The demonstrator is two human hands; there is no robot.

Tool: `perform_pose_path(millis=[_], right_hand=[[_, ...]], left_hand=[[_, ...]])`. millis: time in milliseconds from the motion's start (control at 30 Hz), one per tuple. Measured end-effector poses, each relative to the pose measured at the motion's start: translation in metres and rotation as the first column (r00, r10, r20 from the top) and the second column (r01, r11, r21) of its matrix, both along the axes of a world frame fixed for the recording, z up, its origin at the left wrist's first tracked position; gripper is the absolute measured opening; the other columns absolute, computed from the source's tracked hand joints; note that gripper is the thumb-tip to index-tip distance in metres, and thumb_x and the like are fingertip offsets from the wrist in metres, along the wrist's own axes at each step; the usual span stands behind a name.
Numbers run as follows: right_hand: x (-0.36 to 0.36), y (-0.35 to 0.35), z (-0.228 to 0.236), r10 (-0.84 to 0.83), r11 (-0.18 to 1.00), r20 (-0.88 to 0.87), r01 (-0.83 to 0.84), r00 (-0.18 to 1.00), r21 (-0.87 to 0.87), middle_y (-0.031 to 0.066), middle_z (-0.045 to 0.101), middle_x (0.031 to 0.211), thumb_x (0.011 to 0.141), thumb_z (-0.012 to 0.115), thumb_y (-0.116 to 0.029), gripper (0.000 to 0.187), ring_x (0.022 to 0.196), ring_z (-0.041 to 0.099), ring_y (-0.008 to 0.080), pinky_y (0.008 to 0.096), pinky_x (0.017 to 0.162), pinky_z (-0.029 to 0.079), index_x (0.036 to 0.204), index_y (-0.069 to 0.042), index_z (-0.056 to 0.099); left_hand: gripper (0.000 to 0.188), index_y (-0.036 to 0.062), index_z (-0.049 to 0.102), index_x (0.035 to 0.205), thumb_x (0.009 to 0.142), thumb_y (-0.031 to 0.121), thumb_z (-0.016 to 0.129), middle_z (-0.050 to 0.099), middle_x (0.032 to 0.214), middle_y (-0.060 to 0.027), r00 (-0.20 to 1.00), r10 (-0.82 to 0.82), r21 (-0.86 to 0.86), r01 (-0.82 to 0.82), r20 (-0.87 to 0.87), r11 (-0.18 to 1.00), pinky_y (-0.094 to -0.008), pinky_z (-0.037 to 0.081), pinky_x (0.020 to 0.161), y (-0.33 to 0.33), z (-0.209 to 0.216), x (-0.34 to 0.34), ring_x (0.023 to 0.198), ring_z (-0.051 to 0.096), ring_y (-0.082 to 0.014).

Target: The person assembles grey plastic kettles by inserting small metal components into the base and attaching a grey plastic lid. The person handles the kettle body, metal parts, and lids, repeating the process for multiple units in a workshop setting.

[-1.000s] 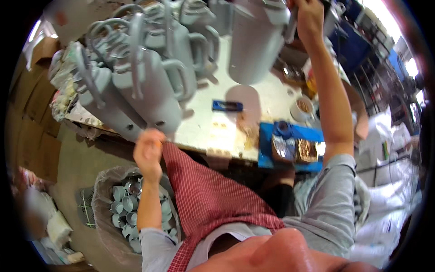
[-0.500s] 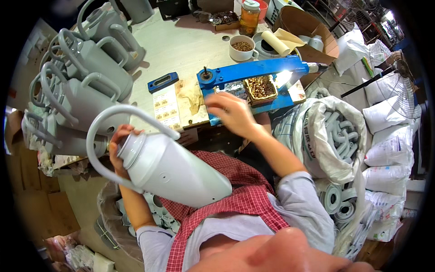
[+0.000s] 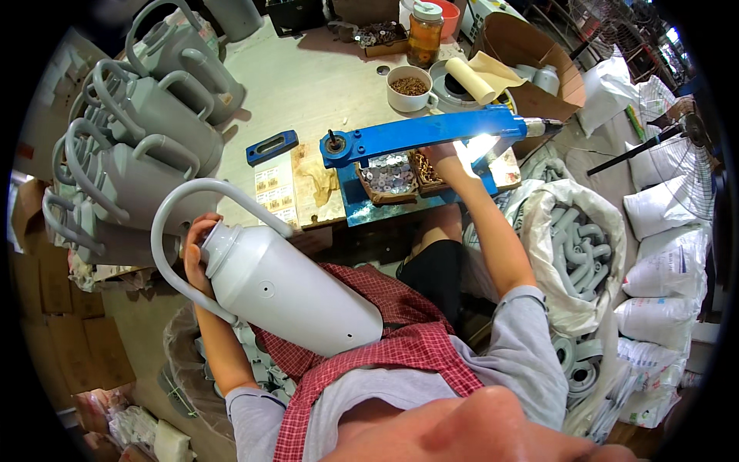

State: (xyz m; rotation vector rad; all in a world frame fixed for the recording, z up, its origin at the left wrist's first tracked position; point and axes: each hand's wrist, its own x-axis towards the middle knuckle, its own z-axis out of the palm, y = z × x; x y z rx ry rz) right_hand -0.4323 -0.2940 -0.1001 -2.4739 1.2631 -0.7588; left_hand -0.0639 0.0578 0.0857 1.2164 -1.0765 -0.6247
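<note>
A grey plastic watering can (image 3: 296,289) lies tilted across my lap, its loop handle arching up to the left and small holes showing in its side. My left hand (image 3: 198,250) grips it around the neck, thumb and fingers partly behind the rim. Under the arm of a blue bench machine (image 3: 423,132), my right hand (image 3: 446,163) reaches into a small box of brass-coloured fasteners (image 3: 423,171). The machine's arm and the box hide its fingertips. Beside that box sits a tray of silvery washers (image 3: 389,175).
Several grey watering cans (image 3: 115,169) crowd the table's left side. A white mug of small brass parts (image 3: 409,89), a jar (image 3: 425,35) and a blue-framed tool (image 3: 272,147) stand on the table (image 3: 323,69). To the right is a sack of grey curved pieces (image 3: 577,254).
My right hand has moved right and away from me, from in front of the machine to the fastener box, uncovering the washer tray. My left hand keeps the watering can nearly in place.
</note>
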Motion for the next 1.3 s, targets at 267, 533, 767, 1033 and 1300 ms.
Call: perform_pose_path(millis=[267, 533, 767, 1033, 1300], right_hand=[[-0.043, 0.077, 0.083, -0.066, 0.995, 0.295, 0.084, 0.953, -0.049, 0.0138, 0.067, 0.094, 0.084, 0.061, -0.006, 0.012, 0.081, 0.065, 0.0333, 0.0399, 0.072, 0.052, 0.095, -0.006, 0.066], [0.046, 0.129, 0.204, 0.205, 0.927, 0.651, -0.358, 0.731, 0.110, 0.0077, 0.064, 0.078, 0.083, 0.066, 0.001, 0.008, 0.070, 0.062, 0.0122, 0.0239, 0.065, 0.050, 0.091, 0.003, 0.067], [0.115, 0.095, 0.228, 0.301, 0.882, 0.426, -0.419, 0.853, 0.216, 0.0059, 0.066, 0.070, 0.083, 0.071, -0.007, 0.011, 0.059, 0.060, 0.0096, 0.0237, 0.056, 0.047, 0.085, 0.001, 0.064], [0.111, 0.094, 0.216, 0.238, 0.845, 0.513, -0.436, 0.825, 0.310, 0.0057, 0.068, 0.074, 0.086, 0.069, -0.008, 0.010, 0.061, 0.059, 0.0082, 0.0223, 0.058, 0.048, 0.088, 0.001, 0.065], [0.101, 0.105, 0.202, 0.260, 0.923, 0.525, -0.368, 0.810, 0.111, 0.0076, 0.068, 0.087, 0.085, 0.068, -0.005, 0.018, 0.070, 0.063, 0.0119, 0.0241, 0.066, 0.050, 0.102, 0.000, 0.067]], left_hand=[[0.036, -0.0026, 0.058, 0.074, 0.091, 0.029, 0.055, 0.058, 0.088, -0.0095, 0.966, 0.097, 0.253, -0.158, 0.239, 0.954, -0.0355, 0.040, 0.096, 0.019, -0.030, 0.049, 0.100, 0.055, -0.0224], [0.044, -0.0027, 0.048, 0.060, 0.082, 0.032, 0.063, 0.047, 0.058, -0.0103, 0.840, -0.191, 0.325, 0.018, 0.509, 0.946, -0.0344, 0.033, 0.056, 0.037, 0.036, 0.048, 0.055, 0.046, -0.0207], [0.043, -0.0005, 0.047, 0.056, 0.084, 0.030, 0.061, 0.047, 0.051, -0.0077, 0.916, -0.217, 0.287, 0.119, 0.338, 0.951, -0.0399, 0.039, 0.090, 0.067, 0.008, 0.084, 0.050, 0.043, -0.0199], [0.048, 0.0030, 0.047, 0.054, 0.090, 0.030, 0.063, 0.045, 0.056, 0.0048, 0.962, 0.255, 0.408, -0.271, 0.094, 0.872, -0.0241, 0.036, 0.067, 0.094, -0.026, 0.085, 0.054, 0.033, -0.0072], [0.041, 0.0016, 0.063, 0.106, 0.099, 0.036, 0.043, 0.066, 0.095, -0.0084, 0.731, 0.531, 0.339, -0.415, -0.427, 0.844, -0.0315, 0.051, 0.074, 0.112, -0.022, 0.053, 0.083, 0.063, -0.0174]])
